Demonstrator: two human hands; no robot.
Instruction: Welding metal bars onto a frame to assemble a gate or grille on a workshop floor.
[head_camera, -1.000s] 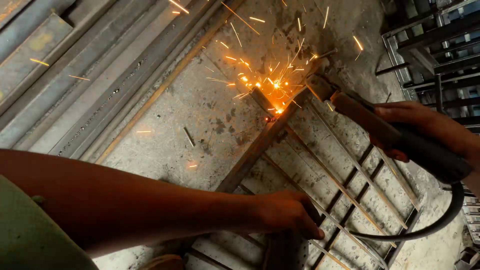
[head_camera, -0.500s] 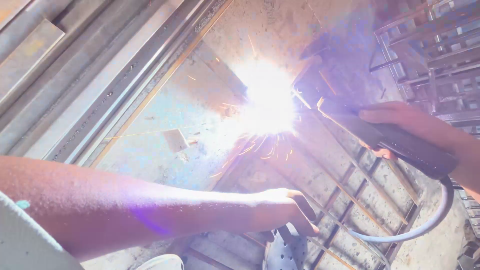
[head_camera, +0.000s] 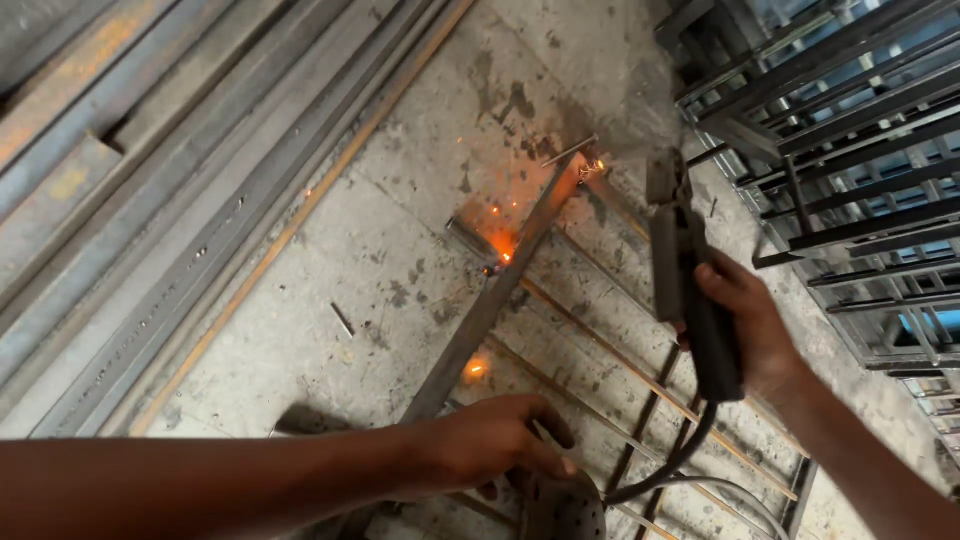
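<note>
1. Workshop floor: stained bare concrete floor (head_camera: 400, 250), seen from above. Long steel sections (head_camera: 150, 230) lie stacked in parallel at upper left; welded black metal grilles (head_camera: 850, 130) stand at upper right.
2. A flat metal frame (head_camera: 620, 400) with thin cross rods lies on the floor in the centre and to the right. Its long diagonal bar (head_camera: 500, 290) runs from the lower centre up to the top corner.
3. Right hand (head_camera: 745, 335): fingers wrapped tight around the dark electrode holder (head_camera: 690, 290), which is held upright and lifted clear of the frame. Black cable (head_camera: 680, 465) loops down from its lower end.
4. Left hand (head_camera: 500, 440): fingers curled, pressing down at the lower end of the bar, next to a round perforated metal piece (head_camera: 565, 510). What exactly it pinches, cannot tell.
5. Orange glow and small sparks (head_camera: 500, 245) sit beside the bar mid-length; more glow at the top corner (head_camera: 590, 168) and lower down (head_camera: 478, 368). A short loose metal offcut (head_camera: 470, 238) lies just beside the bar.
6. Doing this well, as a judgement: keep the bar pinned flat so the joint stays square, keep the bare forearm away from the hot spots, and keep the cable off the glowing metal.
7. Packages, labels, signs: none visible anywhere in view.
</note>
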